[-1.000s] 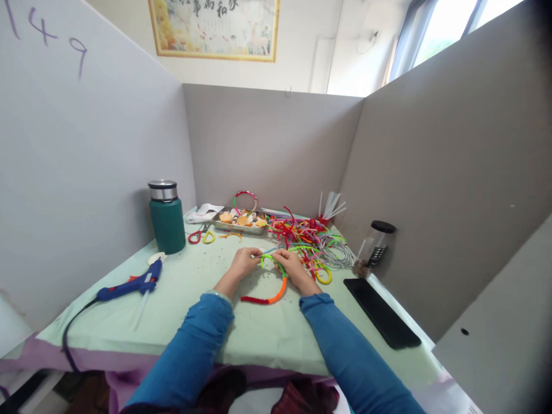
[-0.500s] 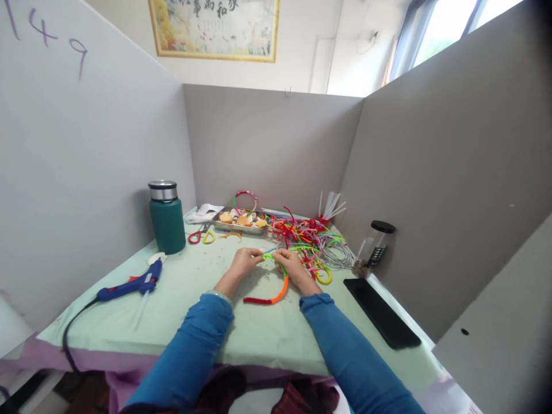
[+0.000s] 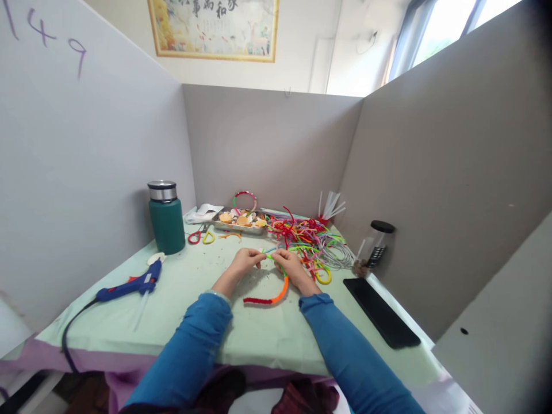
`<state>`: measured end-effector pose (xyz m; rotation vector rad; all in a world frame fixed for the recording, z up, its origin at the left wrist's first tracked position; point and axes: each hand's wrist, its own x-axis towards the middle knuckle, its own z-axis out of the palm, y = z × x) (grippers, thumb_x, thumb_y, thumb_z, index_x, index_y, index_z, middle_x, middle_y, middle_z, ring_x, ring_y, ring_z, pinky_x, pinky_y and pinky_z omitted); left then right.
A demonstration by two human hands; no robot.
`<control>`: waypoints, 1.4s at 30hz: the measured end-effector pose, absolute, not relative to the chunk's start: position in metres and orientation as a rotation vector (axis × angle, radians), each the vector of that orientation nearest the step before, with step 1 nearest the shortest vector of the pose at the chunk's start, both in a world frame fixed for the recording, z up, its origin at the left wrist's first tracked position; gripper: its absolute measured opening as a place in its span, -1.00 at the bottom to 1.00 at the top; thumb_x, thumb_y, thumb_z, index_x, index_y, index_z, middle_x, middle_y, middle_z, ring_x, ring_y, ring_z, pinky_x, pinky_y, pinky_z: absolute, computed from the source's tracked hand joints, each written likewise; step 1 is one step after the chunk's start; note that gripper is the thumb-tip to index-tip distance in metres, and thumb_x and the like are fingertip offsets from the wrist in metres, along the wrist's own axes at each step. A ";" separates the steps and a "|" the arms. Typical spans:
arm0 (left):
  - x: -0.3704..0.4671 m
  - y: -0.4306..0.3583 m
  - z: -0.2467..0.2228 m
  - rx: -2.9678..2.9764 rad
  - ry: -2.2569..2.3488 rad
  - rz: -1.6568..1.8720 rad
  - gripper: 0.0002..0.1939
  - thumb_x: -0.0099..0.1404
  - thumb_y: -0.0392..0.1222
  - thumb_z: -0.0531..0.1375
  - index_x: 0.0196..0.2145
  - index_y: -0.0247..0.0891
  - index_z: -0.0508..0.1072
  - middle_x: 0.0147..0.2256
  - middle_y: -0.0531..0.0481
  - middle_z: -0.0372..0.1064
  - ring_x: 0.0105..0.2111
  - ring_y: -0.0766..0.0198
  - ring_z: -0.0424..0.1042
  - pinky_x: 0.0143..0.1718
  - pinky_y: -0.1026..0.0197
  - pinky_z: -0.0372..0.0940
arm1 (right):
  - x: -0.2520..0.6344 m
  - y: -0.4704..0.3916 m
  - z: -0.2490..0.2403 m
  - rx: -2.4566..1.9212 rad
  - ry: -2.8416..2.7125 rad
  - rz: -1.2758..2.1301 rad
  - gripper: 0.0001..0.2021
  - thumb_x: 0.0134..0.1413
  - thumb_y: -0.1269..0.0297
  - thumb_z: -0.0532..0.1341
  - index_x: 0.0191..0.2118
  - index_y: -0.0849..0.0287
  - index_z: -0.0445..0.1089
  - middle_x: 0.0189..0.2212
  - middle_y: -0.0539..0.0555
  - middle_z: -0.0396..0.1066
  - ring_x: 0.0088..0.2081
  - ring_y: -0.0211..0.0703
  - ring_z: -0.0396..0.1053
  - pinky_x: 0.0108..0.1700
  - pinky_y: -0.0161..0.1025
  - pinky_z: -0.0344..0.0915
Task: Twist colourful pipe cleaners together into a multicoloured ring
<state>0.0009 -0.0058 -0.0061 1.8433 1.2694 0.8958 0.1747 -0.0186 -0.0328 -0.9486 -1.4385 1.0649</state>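
My left hand (image 3: 246,261) pinches a bright green pipe cleaner (image 3: 269,256) at the middle of the table. Close beside it, my right hand (image 3: 290,264) is closed on the same green stretch. From under the right hand hangs a curved band wrapped in pipe cleaner (image 3: 282,290), orange in the middle and dark red toward its free end, which points left above the cloth. The fingertips partly hide the green part. Just beyond the hands lies a tangled heap of coloured pipe cleaners (image 3: 302,230).
On the left are a green flask (image 3: 166,221) and a blue glue gun (image 3: 133,286) with its cord. Behind sit scissors (image 3: 209,237), a metal tray (image 3: 248,230) of discs and a wrapped hoop (image 3: 244,194). To the right are a black phone-like slab (image 3: 382,313) and a clear jar (image 3: 375,247).
My left hand has shifted slightly right along the green pipe cleaner and its fingers have turned over. The right hand and the hanging band stay nearly where they were.
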 end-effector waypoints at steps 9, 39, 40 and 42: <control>0.000 0.001 -0.011 1.492 1.114 0.824 -0.60 -0.03 0.06 0.20 -0.41 -0.39 0.43 -0.62 0.07 0.29 -0.79 0.52 -0.02 -0.72 0.32 -0.07 | 0.174 -0.022 -0.028 -0.936 -1.528 1.018 -0.73 -0.07 0.07 0.16 -0.49 0.22 0.32 -0.70 -0.10 0.12 -0.64 -0.38 0.00 -0.57 -0.35 -0.09; 0.005 -0.002 -0.009 2.185 1.214 1.171 -0.79 0.06 -0.31 0.16 -0.31 -0.27 0.49 -0.28 -0.05 0.44 -0.44 0.36 0.34 -0.30 0.29 0.24 | 0.174 -0.020 -0.032 -0.974 -1.451 1.028 -0.72 -0.13 0.06 0.18 -0.50 0.22 0.29 -0.69 -0.11 0.10 -0.63 -0.39 -0.01 -0.57 -0.36 -0.09; 0.005 -0.003 -0.008 2.207 1.228 1.164 -0.78 0.06 -0.33 0.15 -0.29 -0.27 0.49 -0.28 -0.04 0.44 -0.44 0.37 0.34 -0.28 0.29 0.23 | 0.173 -0.020 -0.031 -0.976 -1.451 1.032 -0.72 -0.13 0.05 0.18 -0.50 0.21 0.29 -0.69 -0.11 0.10 -0.64 -0.39 -0.01 -0.57 -0.36 -0.09; 0.005 -0.005 -0.007 2.230 1.252 1.165 -0.75 0.07 -0.37 0.14 -0.27 -0.25 0.48 -0.27 -0.03 0.43 -0.44 0.37 0.33 -0.27 0.29 0.22 | 0.173 -0.021 -0.031 -0.979 -1.453 1.040 -0.71 -0.13 0.04 0.18 -0.50 0.21 0.29 -0.69 -0.11 0.10 -0.64 -0.39 -0.01 -0.58 -0.36 -0.09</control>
